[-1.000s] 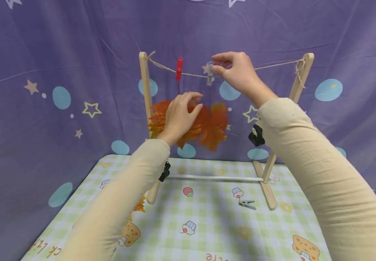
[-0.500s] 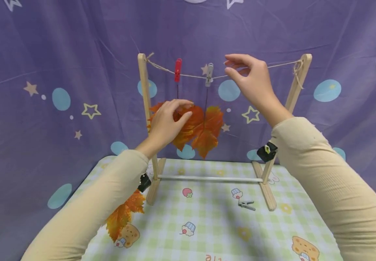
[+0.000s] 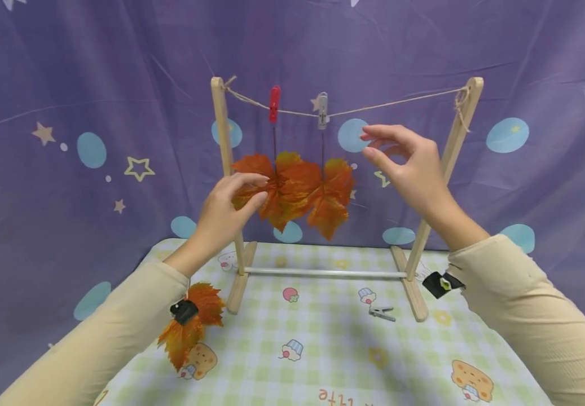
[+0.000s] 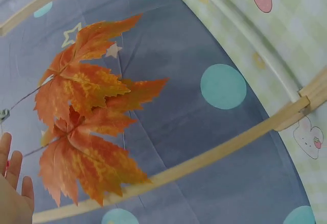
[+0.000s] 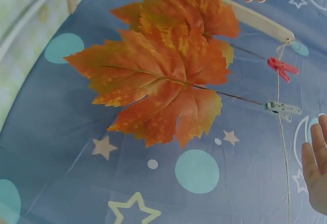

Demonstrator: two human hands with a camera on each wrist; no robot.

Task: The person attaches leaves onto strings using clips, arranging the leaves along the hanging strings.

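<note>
Two orange maple leaves hang by their stems from a twine line (image 3: pixel 388 105). A red clothespin (image 3: pixel 274 104) clips the left leaf (image 5: pixel 179 12), and a grey clothespin (image 3: pixel 322 110) clips the right leaf (image 3: pixel 329 197). The two leaves overlap. My left hand (image 3: pixel 228 211), fingers relaxed and holding nothing, overlaps the left leaf's edge in the head view. To the right of the leaves, below the line, my right hand (image 3: pixel 411 166) is raised with loosely bent fingers and nothing in them.
A wooden frame (image 3: pixel 454 141) with a white crossbar (image 3: pixel 322 273) carries the line. On the checked tablecloth (image 3: pixel 338 361) lie a grey clothespin (image 3: pixel 382 313) at the right and another maple leaf (image 3: pixel 203 307) at the left, partly behind the left wrist's black camera. A purple curtain (image 3: pixel 119 73) stands behind.
My right hand has let go of the grey clothespin on the line and moved right and down. My left hand has drawn back left and down from the leaves.
</note>
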